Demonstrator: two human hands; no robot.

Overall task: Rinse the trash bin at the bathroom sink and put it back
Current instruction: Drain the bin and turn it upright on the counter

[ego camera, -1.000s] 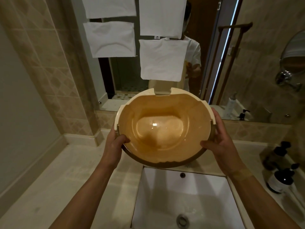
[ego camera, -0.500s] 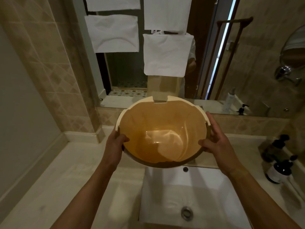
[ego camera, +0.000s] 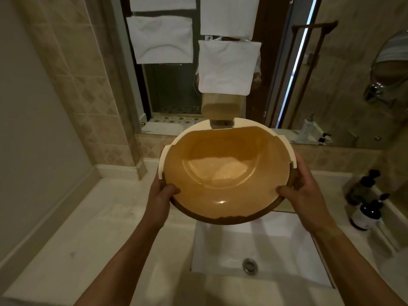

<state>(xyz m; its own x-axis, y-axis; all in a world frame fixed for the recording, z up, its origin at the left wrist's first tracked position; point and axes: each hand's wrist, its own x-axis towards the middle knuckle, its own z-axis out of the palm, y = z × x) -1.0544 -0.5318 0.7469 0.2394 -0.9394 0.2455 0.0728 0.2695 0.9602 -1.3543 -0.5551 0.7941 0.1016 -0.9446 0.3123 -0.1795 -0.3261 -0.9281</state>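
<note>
Likely light, stiff plastic but wet-slick inside: trash bin (ego camera: 225, 173) held tilted above the sink (ego camera: 260, 246), left hand (ego camera: 161, 195) and right hand (ego camera: 302, 191) each wrapped on opposite rim edges, thumbs inside; best kept gripped there.

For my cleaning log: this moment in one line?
bin: held over sink | left hand, right hand: gripping rim | opening: faces camera
</note>
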